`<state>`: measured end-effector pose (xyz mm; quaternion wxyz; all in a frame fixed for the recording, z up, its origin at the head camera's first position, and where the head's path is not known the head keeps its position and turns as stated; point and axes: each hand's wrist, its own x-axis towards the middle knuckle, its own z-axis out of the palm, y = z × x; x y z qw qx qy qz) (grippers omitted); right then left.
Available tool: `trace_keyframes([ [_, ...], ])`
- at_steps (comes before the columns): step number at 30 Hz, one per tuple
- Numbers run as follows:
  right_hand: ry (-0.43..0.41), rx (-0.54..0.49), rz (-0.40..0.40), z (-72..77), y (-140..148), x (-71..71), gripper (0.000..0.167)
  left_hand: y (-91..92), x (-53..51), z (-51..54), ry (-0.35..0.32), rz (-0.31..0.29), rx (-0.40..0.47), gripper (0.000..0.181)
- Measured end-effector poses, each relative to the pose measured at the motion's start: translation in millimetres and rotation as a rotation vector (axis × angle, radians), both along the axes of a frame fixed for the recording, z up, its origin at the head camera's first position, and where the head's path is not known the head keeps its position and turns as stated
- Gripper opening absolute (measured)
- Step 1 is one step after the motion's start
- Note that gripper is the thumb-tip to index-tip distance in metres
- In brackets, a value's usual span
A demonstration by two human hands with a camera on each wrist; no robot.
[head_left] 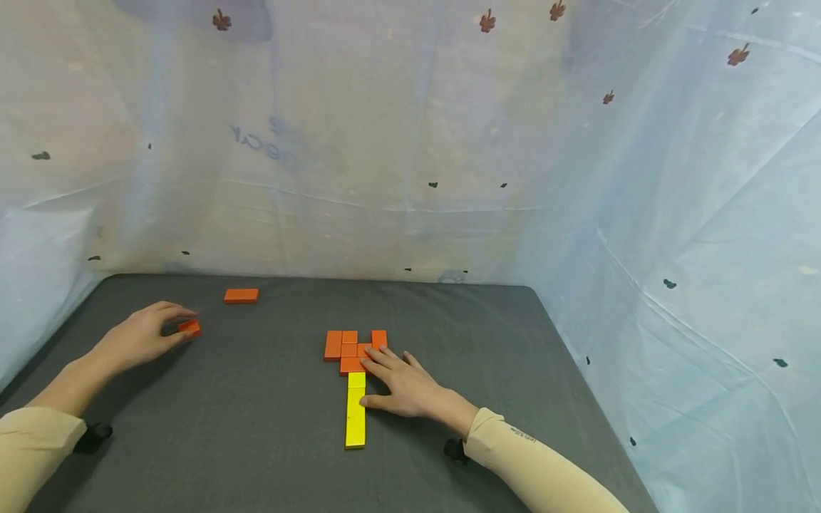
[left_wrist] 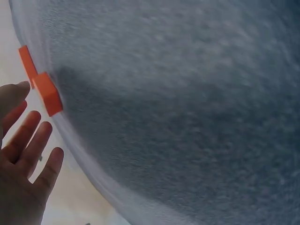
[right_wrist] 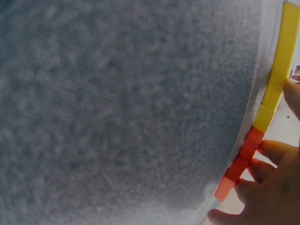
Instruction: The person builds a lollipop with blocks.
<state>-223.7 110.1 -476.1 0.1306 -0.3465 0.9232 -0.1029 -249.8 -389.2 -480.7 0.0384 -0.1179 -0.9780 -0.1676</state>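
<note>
On the left of the dark tabletop, my left hand (head_left: pixel 142 333) reaches toward a small orange block (head_left: pixel 190 328). Its thumb and fingers are spread about the block, and in the left wrist view the orange block (left_wrist: pixel 48 94) stands just past the thumb tip, not pinched. My right hand (head_left: pixel 410 388) rests flat with fingertips on a group of orange blocks (head_left: pixel 333 345) laid edge to edge, partly hidden by the fingers. Its thumb touches the side of a long yellow block (head_left: pixel 355 422). A short yellow block (head_left: pixel 356 380) sits between the long one and the orange group.
Farther back on the left lies a single orange block (head_left: pixel 241 295). The grey cloth-covered table (head_left: pixel 256 442) has rounded far corners. Pale plastic sheeting (head_left: pixel 359 142) hangs behind it and along the sides.
</note>
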Motion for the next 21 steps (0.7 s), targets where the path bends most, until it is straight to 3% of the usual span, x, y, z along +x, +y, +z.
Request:
trace_keyframes([
  [8,0.004,0.005,-0.007,-0.9,0.3,0.3,0.079,-6.7,1.1,-4.7,-0.034,0.021,0.008,0.044],
  [21,0.008,0.014,0.002,0.3,0.1,0.8,0.079,-5.5,-3.1,-9.4,-0.016,0.033,0.032,0.038],
])
